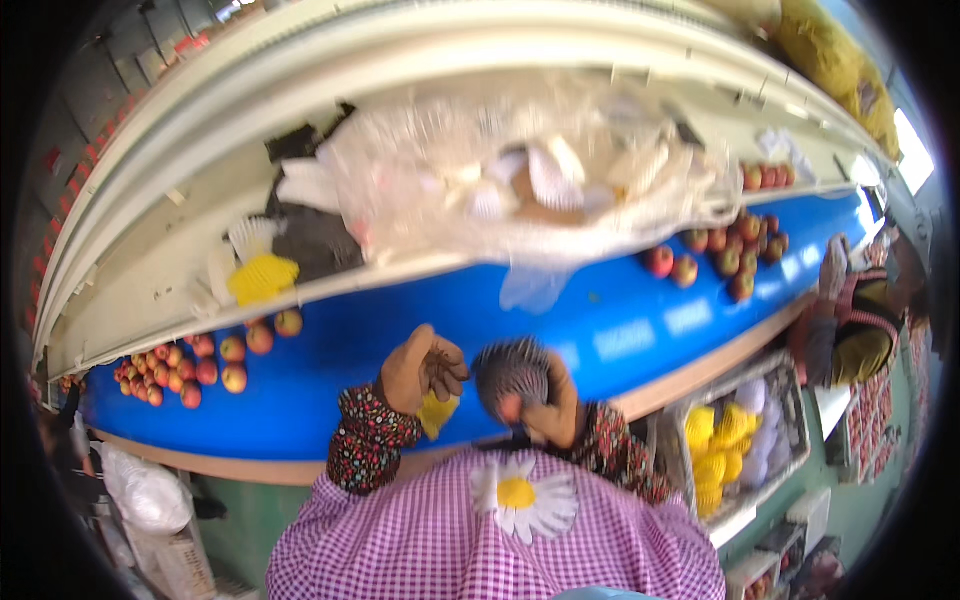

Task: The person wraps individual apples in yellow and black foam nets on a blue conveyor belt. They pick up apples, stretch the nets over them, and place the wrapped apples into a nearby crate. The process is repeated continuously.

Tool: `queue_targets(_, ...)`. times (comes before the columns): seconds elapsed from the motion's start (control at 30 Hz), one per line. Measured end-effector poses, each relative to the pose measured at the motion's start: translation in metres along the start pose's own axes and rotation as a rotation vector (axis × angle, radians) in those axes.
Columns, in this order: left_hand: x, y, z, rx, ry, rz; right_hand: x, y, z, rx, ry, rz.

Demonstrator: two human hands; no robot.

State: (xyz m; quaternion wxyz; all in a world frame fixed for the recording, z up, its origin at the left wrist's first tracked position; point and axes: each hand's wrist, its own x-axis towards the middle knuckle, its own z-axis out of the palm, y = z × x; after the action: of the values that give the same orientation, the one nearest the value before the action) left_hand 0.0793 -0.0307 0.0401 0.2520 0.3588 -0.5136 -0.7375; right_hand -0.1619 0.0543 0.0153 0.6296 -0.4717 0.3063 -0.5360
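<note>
Both my hands wear brown work gloves and are over the blue conveyor belt (337, 420). My right hand (559, 405) grips an apple (510, 407) sleeved in a dark grey foam net (510, 367); a reddish patch of its skin shows at the lower end. Just left of it, my left hand (424, 371) has its fingers curled, their tips dirty. A yellow foam net (437, 414) sticks out from under those fingers, apparently held; the grip itself is hidden. The two hands are apart, with the dark net close to the left fingertips.
Loose apples lie on the belt at left (180, 371) and right (739, 247). On the shelf ahead sits a clear plastic bag (450, 187) of foam nets, drooping over the belt. A crate (799, 442) of yellow and pale netted items stands at right, near another person (862, 322).
</note>
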Motion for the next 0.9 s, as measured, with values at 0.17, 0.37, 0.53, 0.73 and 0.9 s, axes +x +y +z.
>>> queue_targets(0.17,0.010,-0.030,-0.004,-0.208,-0.383,0.026,-0.010,0.001,-0.003,0.228,-0.477,0.218)
queue_targets(0.37,0.020,-0.046,-0.024,-0.294,-0.580,-0.037,-0.019,0.009,-0.015,0.292,-0.481,0.328)
queue_targets(0.53,0.006,-0.038,-0.029,-0.036,-0.483,-0.254,-0.022,-0.002,-0.025,0.124,-0.476,0.323)
queue_targets(0.73,-0.001,-0.009,0.000,0.537,0.223,0.447,0.010,0.011,0.000,-0.328,-0.047,0.060)
queue_targets(0.9,0.008,0.002,0.050,0.755,0.673,1.017,0.049,0.015,0.020,-0.271,0.306,-0.375)
